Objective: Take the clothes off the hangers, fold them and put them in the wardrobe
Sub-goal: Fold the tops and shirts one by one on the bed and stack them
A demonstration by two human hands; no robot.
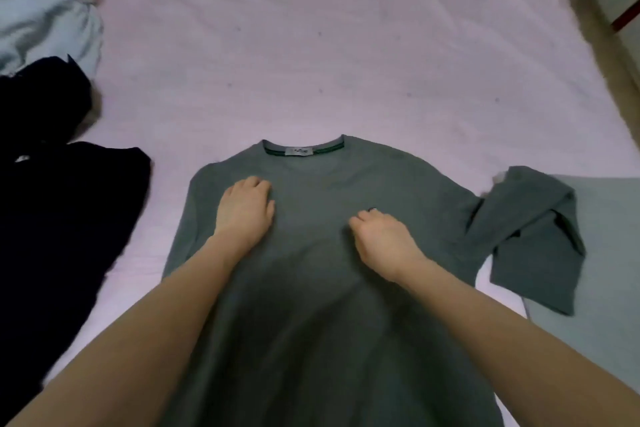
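Note:
A grey-green long-sleeved shirt [311,288] lies flat on the pink bed sheet [311,45], collar and white label away from me. Its right sleeve [533,236] is bent and crumpled out to the right; the left sleeve is hidden, tucked out of sight. My left hand [244,210] rests palm down on the shirt's upper left chest, fingers bent at the tips. On the chest right of centre, my right hand [381,239] presses the cloth, its fingers curled under; whether it pinches fabric is unclear.
Dark navy garments [62,184] lie heaped at the left edge of the bed, and a pale blue garment [45,14] sits behind them. A light grey cloth [595,288] lies at the right. The bed's edge and floor [588,45] run along the upper right.

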